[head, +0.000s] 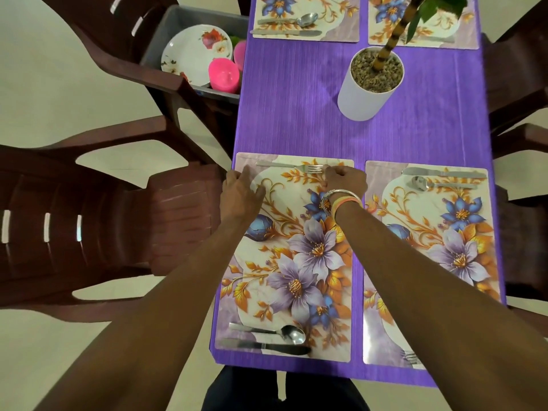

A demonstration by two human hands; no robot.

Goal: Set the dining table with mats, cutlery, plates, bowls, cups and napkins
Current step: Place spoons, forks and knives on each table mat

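Note:
Floral mats lie on the purple table (pixel 296 114). On the near left mat (pixel 296 262) a fork (pixel 289 166) lies along the far edge. My right hand (pixel 345 180) is closed, its fingers at the fork's tines. My left hand (pixel 241 191) rests with fingers spread on the mat's far left corner, near the fork's handle. A spoon (pixel 272 332) and knife (pixel 267 347) lie at this mat's near edge. The near right mat (pixel 430 262) carries a knife (pixel 441 172) and spoon (pixel 436 183) at its far edge and a fork (pixel 410 357) at its near edge.
A grey bin (pixel 181 22) on a brown chair (pixel 124 48) at the far left holds floral plates (pixel 192 54) and pink cups (pixel 224 75). A white plant pot (pixel 367 87) stands mid-table. Two far mats (pixel 341 28) hold cutlery. Brown chairs (pixel 89 226) surround the table.

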